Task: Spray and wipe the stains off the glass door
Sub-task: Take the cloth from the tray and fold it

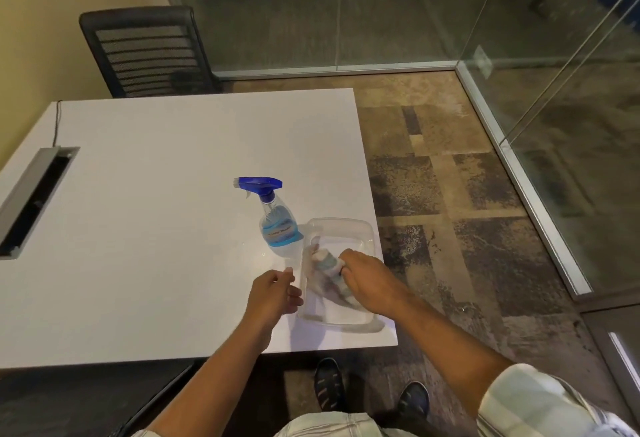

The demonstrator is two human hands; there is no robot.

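The spray bottle (275,218) stands upright just beyond the left hand (273,294) on the smooth white worktop (138,228). It is clear plastic with a blue trigger head, the nozzle pointing left, and a blue label band whose writing is too blurred to read. The left hand hovers with its fingers loosely curled and half open, holding nothing, just beside the near-left edge of a clear plastic tray (341,228).

The right hand (367,280) reaches into that shallow, round-cornered rectangular tray and is closed over a rolled, soft cloth (327,272), pale with faint greenish and grey tones, which lies inside the tray. Both forearms are bare; a pale striped sleeve (526,402) shows at the right elbow.

Well beyond and to the right of the right hand, glass panels (571,159) in thin metal frames rise from a mottled brown and grey carpet (450,177). A black mesh-backed chair (145,52) stands far beyond the left hand.
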